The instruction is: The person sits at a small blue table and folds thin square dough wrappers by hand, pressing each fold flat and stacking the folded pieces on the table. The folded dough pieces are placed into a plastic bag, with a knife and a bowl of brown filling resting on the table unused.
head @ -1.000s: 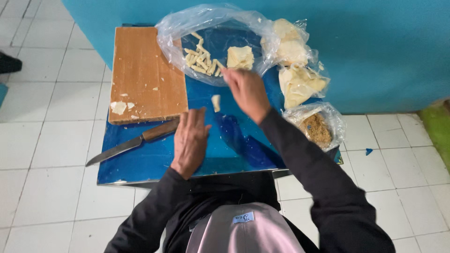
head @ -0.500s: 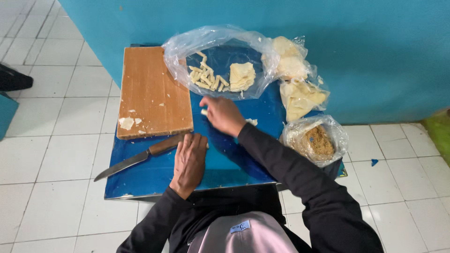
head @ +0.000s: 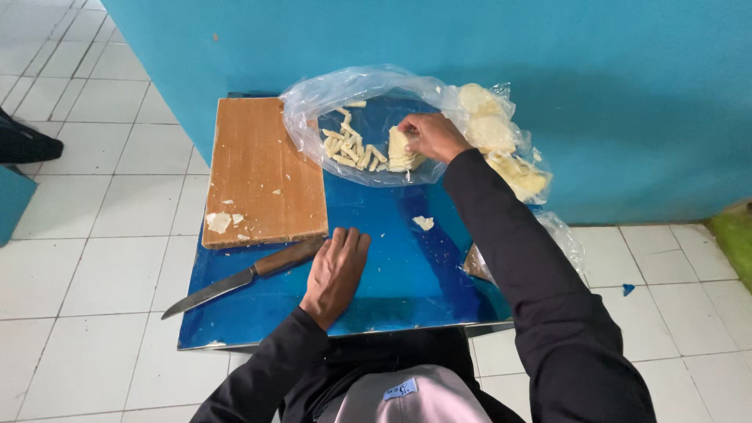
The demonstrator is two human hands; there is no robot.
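My right hand (head: 429, 135) reaches into an open clear plastic bag (head: 329, 98) at the back of the blue table (head: 392, 266) and grips a stack of pale yellow slices (head: 399, 150). Several cut pale strips (head: 348, 147) lie in the bag left of the stack. My left hand (head: 335, 274) rests flat on the table, fingers together, holding nothing, just right of a knife (head: 239, 280) with a wooden handle. A wooden cutting board (head: 262, 168) with a few pale scraps (head: 219, 222) lies at the left.
More bags of pale slices (head: 501, 149) sit at the back right against the blue wall. A small pale piece (head: 424, 223) lies on the table. Another bag (head: 560, 235) sits behind my right arm. White floor tiles surround the table.
My right hand moved from the table's middle up into the plastic bag and took hold of the slice stack. My left hand stayed put beside the knife.
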